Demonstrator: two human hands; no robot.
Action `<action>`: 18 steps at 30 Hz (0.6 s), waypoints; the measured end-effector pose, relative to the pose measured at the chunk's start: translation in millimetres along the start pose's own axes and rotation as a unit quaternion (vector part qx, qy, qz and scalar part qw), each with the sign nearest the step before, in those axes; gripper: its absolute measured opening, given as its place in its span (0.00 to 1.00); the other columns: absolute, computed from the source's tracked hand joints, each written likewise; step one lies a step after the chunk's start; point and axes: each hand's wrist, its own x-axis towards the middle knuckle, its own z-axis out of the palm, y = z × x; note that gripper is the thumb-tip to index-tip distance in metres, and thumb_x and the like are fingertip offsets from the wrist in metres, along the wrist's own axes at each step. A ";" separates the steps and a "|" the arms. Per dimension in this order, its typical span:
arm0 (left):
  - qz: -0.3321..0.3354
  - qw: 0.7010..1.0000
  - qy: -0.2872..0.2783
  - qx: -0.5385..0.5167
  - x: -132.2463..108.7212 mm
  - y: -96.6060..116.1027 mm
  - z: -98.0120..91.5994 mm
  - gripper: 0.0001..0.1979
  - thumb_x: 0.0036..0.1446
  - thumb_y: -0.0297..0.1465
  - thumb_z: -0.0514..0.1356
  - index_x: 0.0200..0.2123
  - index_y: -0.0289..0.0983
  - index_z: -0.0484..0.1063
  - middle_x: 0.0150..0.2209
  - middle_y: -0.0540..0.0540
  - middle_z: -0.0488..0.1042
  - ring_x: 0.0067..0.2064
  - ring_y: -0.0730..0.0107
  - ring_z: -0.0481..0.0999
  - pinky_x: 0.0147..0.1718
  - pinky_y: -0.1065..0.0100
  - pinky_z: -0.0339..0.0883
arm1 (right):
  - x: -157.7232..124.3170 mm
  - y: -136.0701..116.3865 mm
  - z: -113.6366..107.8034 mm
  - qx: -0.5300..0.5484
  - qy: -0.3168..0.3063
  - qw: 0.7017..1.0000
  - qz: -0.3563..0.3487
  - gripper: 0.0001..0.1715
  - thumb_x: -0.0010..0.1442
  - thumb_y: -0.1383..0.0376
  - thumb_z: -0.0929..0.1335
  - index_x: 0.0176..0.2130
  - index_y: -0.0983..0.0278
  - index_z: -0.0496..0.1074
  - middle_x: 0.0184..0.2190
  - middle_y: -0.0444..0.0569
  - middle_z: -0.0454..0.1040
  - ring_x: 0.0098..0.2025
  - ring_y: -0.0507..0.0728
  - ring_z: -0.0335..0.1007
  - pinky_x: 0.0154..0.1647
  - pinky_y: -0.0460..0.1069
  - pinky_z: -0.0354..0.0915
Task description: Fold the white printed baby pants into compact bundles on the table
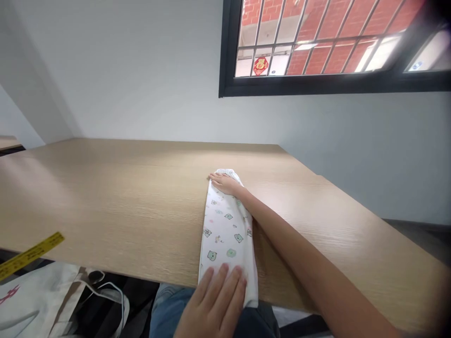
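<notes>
A white garment [225, 230], folded into a long narrow strip, lies lengthwise on the wooden table; it looks like a small pair of pants. It bears green animal faces and other small prints, and its far end is gathered like an elastic waistband. My right hand [225, 183] rests flat across that far end, fingers stretched to the left. At the near end my left hand [215, 303] lies with extended fingers on the cloth. The garment's near edge reaches slightly past the table's front edge. Neither hand grips the fabric.
The wooden table [123, 197] extends to a pale wall [141, 70] with a barred window [317, 42]. A yellow strip with markings [31, 256] crosses the table's front edge at left. Below it are a white bag [38, 295] and a white cord [118, 295].
</notes>
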 end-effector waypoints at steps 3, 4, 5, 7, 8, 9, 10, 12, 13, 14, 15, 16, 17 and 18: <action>0.016 0.998 0.050 0.045 -6.9 2.8 0.2 0.17 0.63 0.30 0.45 0.49 0.34 0.69 0.50 0.49 0.71 0.50 0.66 0.69 0.53 0.68 0.57 | 2.0 -1.3 0.9 -0.019 -0.004 1.000 0.003 0.25 0.63 0.64 0.52 0.57 0.68 0.59 0.60 0.54 0.55 0.61 0.59 0.46 0.60 0.54 0.42; 0.023 0.998 0.049 0.031 -5.3 -0.5 -0.9 0.16 0.63 0.28 0.46 0.48 0.34 0.69 0.49 0.50 0.71 0.49 0.68 0.70 0.52 0.69 0.59 | 1.8 -2.4 0.5 -0.023 -0.007 1.000 0.004 0.26 0.63 0.65 0.52 0.58 0.68 0.58 0.60 0.54 0.54 0.62 0.59 0.45 0.60 0.54 0.42; 0.029 0.999 0.041 0.007 -2.7 -5.1 -2.7 0.16 0.63 0.27 0.46 0.48 0.35 0.69 0.49 0.50 0.71 0.48 0.70 0.71 0.50 0.70 0.61 | 1.0 -3.9 -0.4 -0.026 -0.012 1.000 0.006 0.26 0.63 0.65 0.52 0.58 0.68 0.57 0.60 0.55 0.53 0.62 0.59 0.44 0.61 0.55 0.42; 0.030 0.997 0.013 -0.067 2.8 -16.3 -7.5 0.17 0.63 0.25 0.44 0.50 0.35 0.66 0.49 0.51 0.71 0.48 0.73 0.70 0.48 0.72 0.64 | -3.8 -8.1 -4.4 -0.029 -0.031 0.999 0.005 0.26 0.63 0.65 0.52 0.59 0.69 0.56 0.61 0.55 0.53 0.63 0.60 0.42 0.61 0.56 0.42; 0.025 0.993 -0.007 -0.111 4.8 -21.8 -10.0 0.17 0.64 0.25 0.43 0.51 0.35 0.65 0.49 0.50 0.71 0.49 0.73 0.70 0.47 0.72 0.65 | -8.5 -11.0 -7.5 -0.029 -0.047 0.998 0.002 0.26 0.63 0.65 0.53 0.59 0.69 0.56 0.60 0.55 0.53 0.63 0.61 0.42 0.60 0.57 0.44; 0.018 0.988 -0.024 -0.151 5.9 -26.6 -12.4 0.17 0.64 0.25 0.43 0.52 0.35 0.63 0.49 0.49 0.71 0.49 0.73 0.69 0.47 0.72 0.65 | -15.2 -14.7 -11.2 -0.028 -0.064 0.998 -0.002 0.26 0.63 0.65 0.53 0.59 0.69 0.56 0.60 0.55 0.53 0.62 0.62 0.43 0.60 0.57 0.45; 0.009 0.982 -0.039 -0.185 6.3 -30.5 -14.4 0.17 0.63 0.24 0.43 0.53 0.34 0.62 0.49 0.47 0.71 0.50 0.72 0.69 0.48 0.71 0.65 | -24.1 -19.2 -15.5 -0.028 -0.082 0.996 -0.007 0.26 0.63 0.64 0.54 0.59 0.69 0.56 0.60 0.55 0.54 0.62 0.62 0.45 0.60 0.57 0.48; -0.006 0.971 -0.068 -0.230 5.5 -35.4 -18.0 0.18 0.62 0.23 0.44 0.53 0.34 0.61 0.50 0.46 0.70 0.52 0.71 0.67 0.50 0.68 0.64 | -48.3 -31.9 -25.0 -0.025 -0.118 0.992 -0.022 0.26 0.63 0.63 0.56 0.58 0.67 0.58 0.59 0.55 0.56 0.61 0.63 0.48 0.58 0.57 0.52; -0.015 0.966 -0.079 -0.244 5.0 -36.8 -19.7 0.18 0.61 0.22 0.45 0.53 0.35 0.61 0.50 0.46 0.70 0.52 0.70 0.66 0.51 0.68 0.63 | -62.9 -40.3 -29.9 -0.023 -0.131 0.991 -0.029 0.25 0.63 0.61 0.56 0.58 0.66 0.59 0.59 0.54 0.57 0.60 0.64 0.49 0.57 0.58 0.53; -0.021 0.963 -0.085 -0.256 4.9 -37.7 -21.5 0.18 0.61 0.22 0.45 0.52 0.36 0.62 0.51 0.46 0.69 0.53 0.70 0.66 0.51 0.67 0.63 | -78.5 -50.2 -34.8 -0.020 -0.144 0.989 -0.040 0.25 0.64 0.61 0.56 0.57 0.66 0.59 0.58 0.55 0.57 0.60 0.65 0.49 0.57 0.59 0.54; -0.028 0.960 -0.089 -0.266 5.2 -38.4 -23.4 0.17 0.61 0.22 0.46 0.51 0.37 0.63 0.50 0.46 0.70 0.53 0.70 0.66 0.51 0.68 0.63 | -94.5 -61.4 -39.2 -0.018 -0.150 0.987 -0.047 0.25 0.64 0.60 0.57 0.57 0.65 0.60 0.58 0.55 0.58 0.60 0.65 0.49 0.57 0.60 0.54; -0.034 0.957 -0.088 -0.276 5.8 -39.0 -25.2 0.17 0.61 0.22 0.47 0.50 0.38 0.64 0.49 0.46 0.70 0.52 0.71 0.67 0.50 0.69 0.63 | -110.3 -73.7 -43.1 -0.016 -0.153 0.987 -0.051 0.26 0.63 0.58 0.58 0.58 0.65 0.59 0.58 0.55 0.58 0.60 0.66 0.49 0.56 0.61 0.54; -0.040 0.954 -0.084 -0.286 6.7 -39.6 -26.6 0.16 0.61 0.22 0.47 0.50 0.39 0.64 0.48 0.47 0.71 0.51 0.72 0.68 0.49 0.70 0.64 | -125.5 -86.7 -46.2 -0.015 -0.154 0.986 -0.055 0.26 0.63 0.57 0.59 0.57 0.65 0.59 0.58 0.56 0.58 0.60 0.66 0.49 0.56 0.61 0.54; -0.047 0.951 -0.078 -0.295 7.5 -40.0 -27.5 0.16 0.61 0.23 0.47 0.49 0.39 0.65 0.46 0.47 0.72 0.49 0.72 0.70 0.48 0.71 0.65 | -139.7 -99.9 -48.0 -0.015 -0.155 0.986 -0.058 0.28 0.62 0.55 0.59 0.58 0.65 0.59 0.58 0.57 0.57 0.60 0.67 0.49 0.56 0.62 0.54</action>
